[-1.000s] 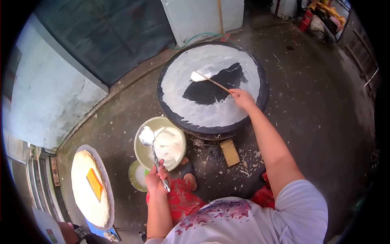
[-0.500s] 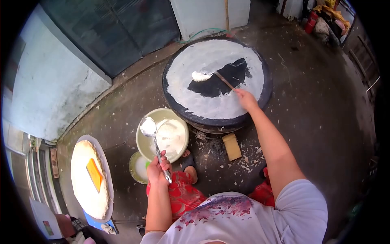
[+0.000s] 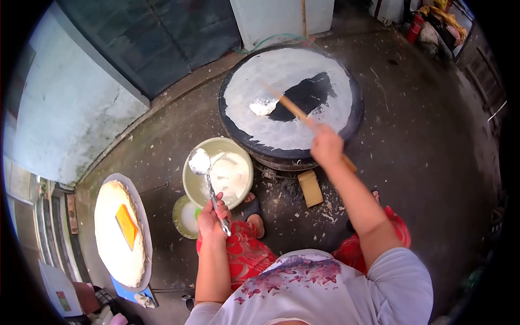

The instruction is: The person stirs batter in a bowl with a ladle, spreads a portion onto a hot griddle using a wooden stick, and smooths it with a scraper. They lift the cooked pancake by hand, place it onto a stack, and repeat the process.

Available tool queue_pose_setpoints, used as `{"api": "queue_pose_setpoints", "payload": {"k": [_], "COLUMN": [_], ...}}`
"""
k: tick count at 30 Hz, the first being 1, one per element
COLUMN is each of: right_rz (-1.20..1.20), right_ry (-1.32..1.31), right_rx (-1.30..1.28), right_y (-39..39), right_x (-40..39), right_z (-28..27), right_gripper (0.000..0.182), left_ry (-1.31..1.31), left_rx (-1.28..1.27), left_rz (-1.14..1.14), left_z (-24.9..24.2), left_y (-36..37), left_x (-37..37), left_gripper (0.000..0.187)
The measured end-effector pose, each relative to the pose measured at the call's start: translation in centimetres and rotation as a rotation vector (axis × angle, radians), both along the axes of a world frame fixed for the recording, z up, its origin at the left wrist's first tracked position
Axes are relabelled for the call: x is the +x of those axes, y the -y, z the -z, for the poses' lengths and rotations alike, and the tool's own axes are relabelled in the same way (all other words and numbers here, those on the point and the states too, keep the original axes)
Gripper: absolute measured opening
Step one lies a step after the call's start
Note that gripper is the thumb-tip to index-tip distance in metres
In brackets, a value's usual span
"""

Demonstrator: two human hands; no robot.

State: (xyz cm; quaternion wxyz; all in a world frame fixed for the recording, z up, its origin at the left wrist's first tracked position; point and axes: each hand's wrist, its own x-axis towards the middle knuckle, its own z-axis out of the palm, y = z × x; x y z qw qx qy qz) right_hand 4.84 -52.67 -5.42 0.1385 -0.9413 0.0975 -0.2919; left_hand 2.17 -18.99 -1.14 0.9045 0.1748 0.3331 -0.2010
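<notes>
My left hand (image 3: 213, 216) is closed round the handle of a metal ladle (image 3: 207, 177), whose bowl carries white batter above the rim of a pale green basin (image 3: 189, 187). More batter (image 3: 227, 176) lies inside that basin. Wrapped round a wooden-handled spreader (image 3: 292, 108), my right hand (image 3: 327, 145) is over the near right part of a large round black griddle (image 3: 355, 116). The spreader's far end is blurred. A thin white batter layer (image 3: 254, 73) covers most of the griddle, with a bare dark patch near the middle. Beside that patch sits a thick white lump (image 3: 263, 106).
At left, a stack of pale round sheets (image 3: 111, 233) bears an orange-yellow object (image 3: 126, 226). A small green bowl (image 3: 177, 222) with white liquid stands by the basin. A yellow block (image 3: 310, 188) and scattered flakes lie below the griddle. A red cylinder (image 3: 415, 28) stands far right.
My right hand has moved down and nearer to me, and more of the wooden handle shows, now slanting across the bare patch. The lump has shifted slightly left and nearer. My left hand barely moved.
</notes>
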Motion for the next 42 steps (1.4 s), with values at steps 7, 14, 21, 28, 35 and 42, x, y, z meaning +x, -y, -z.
{"api": "queue_pose_setpoints", "payload": {"k": [7, 14, 21, 28, 35, 42], "right_rz": [0.012, -0.106, 0.176, 0.062, 0.297, 0.29], "right_ry": [-0.319, -0.071, -0.313, -0.22, -0.257, -0.288], "right_rx": [-0.244, 0.161, -0.115, 0.009, 0.312, -0.069], "right_y": [-2.0, -2.9, 4.1, 1.9, 5.6, 7.9], "right_x": [0.3, -1.6, 0.5, -0.8, 0.1, -0.4], "right_z": [4.3, 2.0, 2.2, 1.9, 1.2, 3.6], "right_gripper": [0.038, 0.043, 0.042, 0.038, 0.032, 0.039], "left_ry": [-0.022, -0.016, -0.03, -0.041, -0.018, -0.016], "left_rx": [-0.043, 0.009, -0.006, -0.004, 0.007, 0.021], "left_rz": [-0.003, -0.022, 0.02, -0.009, 0.01, 0.008], "left_z": [0.3, -0.1, 0.2, -0.5, -0.1, -0.1], "left_y": [-0.4, 0.1, 0.1, 0.9, 0.8, 1.3], "left_x": [-0.4, -0.2, -0.4, -0.2, -0.1, -0.1], "left_gripper": [0.033, 0.033, 0.034, 0.035, 0.033, 0.033]}}
